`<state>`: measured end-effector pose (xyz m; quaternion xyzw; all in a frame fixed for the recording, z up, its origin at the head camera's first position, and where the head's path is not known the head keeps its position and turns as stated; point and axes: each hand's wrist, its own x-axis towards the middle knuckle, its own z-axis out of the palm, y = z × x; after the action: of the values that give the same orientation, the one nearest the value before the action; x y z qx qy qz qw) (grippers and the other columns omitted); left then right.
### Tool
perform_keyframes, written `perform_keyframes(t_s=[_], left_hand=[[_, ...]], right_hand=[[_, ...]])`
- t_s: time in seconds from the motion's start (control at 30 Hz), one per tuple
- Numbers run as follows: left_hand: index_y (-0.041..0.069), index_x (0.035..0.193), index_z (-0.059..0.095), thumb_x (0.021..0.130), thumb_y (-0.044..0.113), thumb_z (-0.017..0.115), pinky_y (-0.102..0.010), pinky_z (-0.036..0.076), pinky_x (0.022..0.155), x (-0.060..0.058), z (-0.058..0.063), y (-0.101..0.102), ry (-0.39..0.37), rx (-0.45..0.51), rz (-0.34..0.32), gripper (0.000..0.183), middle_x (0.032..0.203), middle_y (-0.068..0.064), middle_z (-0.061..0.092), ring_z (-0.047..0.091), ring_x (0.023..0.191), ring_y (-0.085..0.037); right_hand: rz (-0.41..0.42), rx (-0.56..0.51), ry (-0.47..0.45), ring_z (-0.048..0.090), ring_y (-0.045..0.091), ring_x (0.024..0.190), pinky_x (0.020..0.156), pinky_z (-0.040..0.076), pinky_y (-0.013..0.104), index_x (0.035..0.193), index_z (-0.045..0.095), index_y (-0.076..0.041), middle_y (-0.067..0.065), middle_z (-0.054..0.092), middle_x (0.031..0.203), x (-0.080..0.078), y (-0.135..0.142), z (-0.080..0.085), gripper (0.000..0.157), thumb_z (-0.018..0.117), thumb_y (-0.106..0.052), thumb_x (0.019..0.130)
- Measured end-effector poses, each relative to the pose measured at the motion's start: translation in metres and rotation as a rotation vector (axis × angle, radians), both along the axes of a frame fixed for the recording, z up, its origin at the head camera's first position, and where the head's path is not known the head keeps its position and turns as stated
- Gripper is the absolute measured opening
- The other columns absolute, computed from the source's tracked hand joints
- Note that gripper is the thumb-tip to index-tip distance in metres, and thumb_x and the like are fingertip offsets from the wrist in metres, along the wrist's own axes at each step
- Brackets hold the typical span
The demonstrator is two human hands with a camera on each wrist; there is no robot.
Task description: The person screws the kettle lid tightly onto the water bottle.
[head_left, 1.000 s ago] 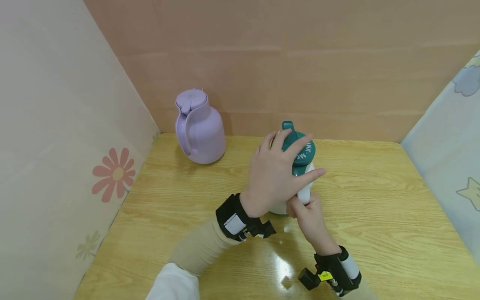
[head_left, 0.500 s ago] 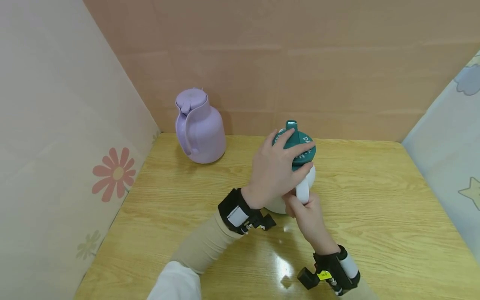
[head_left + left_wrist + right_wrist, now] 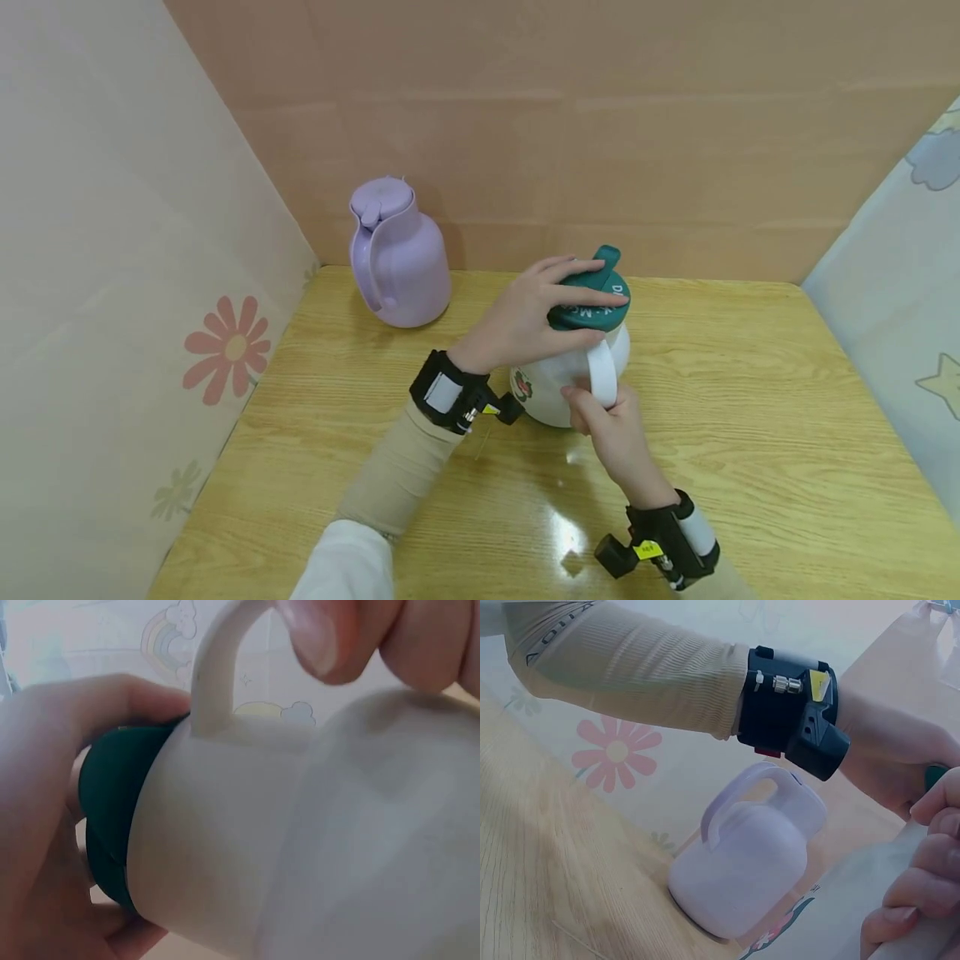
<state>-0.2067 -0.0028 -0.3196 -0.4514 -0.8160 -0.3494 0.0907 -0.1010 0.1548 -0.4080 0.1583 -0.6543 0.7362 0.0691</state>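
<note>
A white pot (image 3: 551, 387) with a floral print stands on the table, its dark green lid (image 3: 592, 317) on top. My left hand (image 3: 536, 312) lies over the lid, fingers across its top and thumb at the near side. In the left wrist view, the left hand (image 3: 45, 795) curls round the edge of the green lid (image 3: 120, 795). The white handle (image 3: 602, 375) points toward me, and my right hand (image 3: 615, 429) grips it with curled fingers. The right wrist view shows the right hand's fingers (image 3: 922, 889) wrapped there; most of the lid is hidden.
A lilac jug (image 3: 408, 267) with a handle and lid stands at the back left of the wooden table (image 3: 750, 433). A brown backdrop (image 3: 675, 167) rises behind, with patterned walls on both sides.
The lid's raised tab has swung from upper left to upper right, clockwise from above. My left wrist has shifted left and away from me; my right hand stays on the handle.
</note>
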Motion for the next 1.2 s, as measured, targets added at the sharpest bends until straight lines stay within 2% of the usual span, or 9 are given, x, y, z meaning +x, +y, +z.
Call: perform_keyframes(t_s=[0.33, 0.47, 0.57, 0.67, 0.73, 0.8, 0.9, 1.0, 1.2], left_hand=[[0.024, 0.126, 0.075, 0.088, 0.027, 0.080, -0.032, 0.026, 0.114, -0.007, -0.001, -0.002, -0.085, 0.081, -0.091, 0.038, 0.154, 0.001, 0.047, 0.015, 0.149, -0.007], [0.022, 0.125, 0.076, 0.085, 0.035, 0.083, -0.033, 0.029, 0.114, -0.002, 0.001, 0.002, -0.021, 0.107, -0.059, 0.042, 0.157, -0.002, 0.043, 0.010, 0.151, -0.011], [0.024, 0.134, 0.070, 0.082, 0.050, 0.083, -0.035, 0.036, 0.110, 0.009, 0.007, 0.008, 0.070, 0.089, 0.073, 0.060, 0.157, -0.004, 0.041, 0.018, 0.150, -0.017], [0.027, 0.142, 0.063, 0.080, 0.063, 0.078, -0.038, 0.043, 0.105, 0.026, 0.012, 0.015, 0.138, 0.027, 0.271, 0.073, 0.153, -0.006, 0.046, 0.034, 0.144, -0.025], [0.029, 0.142, 0.063, 0.080, 0.068, 0.074, -0.040, 0.047, 0.100, 0.037, 0.015, 0.020, 0.192, -0.025, 0.393, 0.074, 0.147, -0.008, 0.052, 0.044, 0.137, -0.029], [0.029, 0.139, 0.066, 0.080, 0.071, 0.072, -0.042, 0.051, 0.096, 0.046, 0.016, 0.024, 0.259, -0.066, 0.470, 0.072, 0.141, -0.010, 0.058, 0.052, 0.130, -0.033], [0.028, 0.132, 0.071, 0.080, 0.072, 0.071, -0.043, 0.054, 0.090, 0.053, 0.015, 0.029, 0.358, -0.112, 0.531, 0.068, 0.132, -0.011, 0.064, 0.058, 0.122, -0.034], [0.029, 0.126, 0.075, 0.083, 0.070, 0.070, -0.041, 0.055, 0.088, 0.056, 0.013, 0.032, 0.409, -0.159, 0.567, 0.060, 0.128, -0.010, 0.067, 0.060, 0.120, -0.033], [0.032, 0.123, 0.076, 0.088, 0.064, 0.068, -0.039, 0.055, 0.090, 0.055, 0.011, 0.034, 0.430, -0.243, 0.609, 0.048, 0.128, -0.007, 0.068, 0.060, 0.121, -0.031]], right_hand=[[-0.004, 0.000, 0.001, 0.024, 0.021, 0.042, 0.042, 0.021, 0.036, 0.060, 0.038, -0.008, 0.002, 0.029, 0.048, -0.001, -0.001, 0.000, 0.043, 0.052, 0.007, 0.097], [0.000, -0.001, 0.018, 0.026, 0.020, 0.043, 0.042, 0.022, 0.036, 0.061, 0.040, -0.007, 0.002, 0.031, 0.048, -0.002, -0.001, 0.000, 0.041, 0.051, 0.009, 0.097], [0.015, -0.018, 0.024, 0.026, 0.020, 0.043, 0.042, 0.023, 0.035, 0.062, 0.040, -0.006, 0.002, 0.032, 0.048, -0.003, -0.001, 0.000, 0.039, 0.051, 0.009, 0.097], [0.028, -0.032, 0.028, 0.027, 0.020, 0.043, 0.042, 0.024, 0.035, 0.063, 0.042, -0.005, 0.003, 0.032, 0.049, -0.004, -0.001, 0.000, 0.037, 0.051, 0.009, 0.096], [0.033, -0.037, 0.039, 0.027, 0.020, 0.043, 0.042, 0.024, 0.035, 0.065, 0.043, -0.005, 0.003, 0.033, 0.049, -0.004, -0.001, -0.001, 0.035, 0.050, 0.010, 0.097], [0.044, -0.047, 0.059, 0.027, 0.020, 0.043, 0.042, 0.024, 0.036, 0.067, 0.043, -0.006, 0.003, 0.033, 0.050, -0.004, 0.000, -0.001, 0.035, 0.047, 0.010, 0.098], [0.067, -0.076, 0.090, 0.026, 0.020, 0.043, 0.041, 0.023, 0.036, 0.070, 0.042, -0.007, 0.003, 0.032, 0.051, -0.004, 0.000, -0.003, 0.034, 0.044, 0.010, 0.100], [0.081, -0.095, 0.101, 0.026, 0.020, 0.043, 0.042, 0.022, 0.036, 0.071, 0.042, -0.007, 0.003, 0.031, 0.051, -0.004, 0.000, -0.003, 0.035, 0.042, 0.010, 0.102], [0.068, -0.077, 0.077, 0.026, 0.020, 0.043, 0.042, 0.023, 0.035, 0.066, 0.040, -0.008, 0.003, 0.031, 0.051, -0.003, 0.000, -0.002, 0.039, 0.043, 0.010, 0.101]])
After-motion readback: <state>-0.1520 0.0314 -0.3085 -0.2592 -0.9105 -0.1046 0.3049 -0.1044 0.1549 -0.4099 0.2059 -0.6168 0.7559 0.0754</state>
